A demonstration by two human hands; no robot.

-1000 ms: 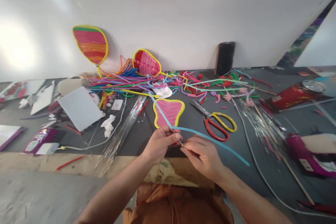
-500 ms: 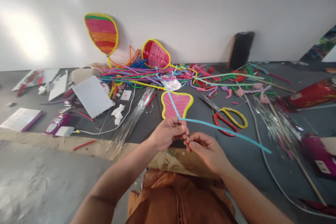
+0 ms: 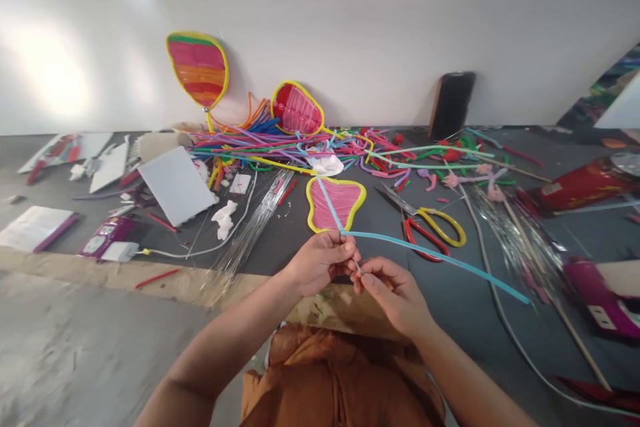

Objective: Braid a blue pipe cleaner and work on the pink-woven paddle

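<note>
The left hand (image 3: 320, 261) pinched a thin, grey metal wire (image 3: 356, 264) near the bend of a light-blue, fuzzy pipe cleaner (image 3: 435, 252); the right hand (image 3: 397, 293) pinched the wire's nearer end. Just beyond the grip lay a yellow-rimmed, pink wavy-edged panel (image 3: 345, 197), with red-and-yellow-handled metal scissors (image 3: 418, 211) to its right.

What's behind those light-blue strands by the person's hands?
From this view, behind the strands are the pink panel, the scissors' red handle, a pale cable and dark tabletop. The thin strips they cover can't be seen, nor what the left hand hides.
</note>
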